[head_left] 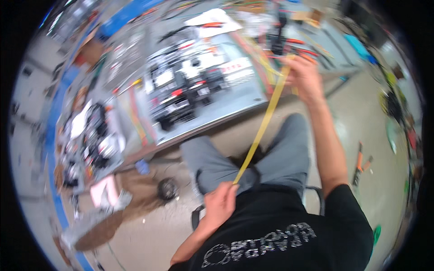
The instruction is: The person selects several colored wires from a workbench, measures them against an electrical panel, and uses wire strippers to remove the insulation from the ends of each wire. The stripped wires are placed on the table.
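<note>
A long, flat yellow strip (262,128) runs taut on a slant over my lap. My left hand (220,202), low in front of my stomach, pinches its lower end. The upper part is held in my right hand (304,76), raised at the table's right front edge with the fingers closed. Thinner yellow strands curve away beside those fingers. Motion blurs the picture, so I cannot tell whether the strip is a measuring blade, tape or sleeving.
On the grey table (239,106) sits a panel of black and white electrical modules (185,81). Orange-handled tools (302,47) lie beyond my right hand. A smaller module group (97,135) stands at left. An orange-handled cutter (359,165) rests on the floor at right.
</note>
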A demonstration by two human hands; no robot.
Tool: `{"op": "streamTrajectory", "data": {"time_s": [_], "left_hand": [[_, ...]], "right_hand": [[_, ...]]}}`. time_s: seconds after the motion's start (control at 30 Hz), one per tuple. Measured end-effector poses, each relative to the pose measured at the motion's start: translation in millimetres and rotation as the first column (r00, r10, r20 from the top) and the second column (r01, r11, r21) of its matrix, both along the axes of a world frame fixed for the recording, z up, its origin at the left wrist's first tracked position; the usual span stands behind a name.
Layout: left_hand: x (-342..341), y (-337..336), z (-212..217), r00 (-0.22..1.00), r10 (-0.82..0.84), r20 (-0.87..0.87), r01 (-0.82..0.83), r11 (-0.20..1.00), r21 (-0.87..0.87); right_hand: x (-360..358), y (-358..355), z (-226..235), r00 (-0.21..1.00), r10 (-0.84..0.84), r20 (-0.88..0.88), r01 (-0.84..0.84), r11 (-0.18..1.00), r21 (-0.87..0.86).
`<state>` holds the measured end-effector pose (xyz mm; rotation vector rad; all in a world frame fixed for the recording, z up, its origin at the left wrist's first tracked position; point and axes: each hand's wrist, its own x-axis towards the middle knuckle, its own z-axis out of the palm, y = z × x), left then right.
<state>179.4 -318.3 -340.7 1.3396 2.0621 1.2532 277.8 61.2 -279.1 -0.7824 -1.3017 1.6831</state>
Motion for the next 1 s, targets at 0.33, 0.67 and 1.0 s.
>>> {"op": "streamTrajectory", "data": {"time_s": [0.33,0.67,1.0], "left_hand": [[-132.1,-30.2,-7.5,0.826,0.556,0.092,-0.56,0.828,0.028],[-324.8,-33.1,-66.0,0.566,0.541,-0.623,-0.748,0.654,-0.111],[-305.9,28.6,-45.4,0.672,0.423,-0.607,-0.68,0.677,-0.281]], "right_hand": [[-3.2,-50.4,-44.6,0.947,0.304,0.101,-0.302,0.953,-0.042],[7.9,-85.2,-93.9,0.918,0.368,0.147,-0.332,0.916,-0.224],[6.2,-91.8,-115.4,0.907,0.394,0.149,-0.349,0.9,-0.26]]}}
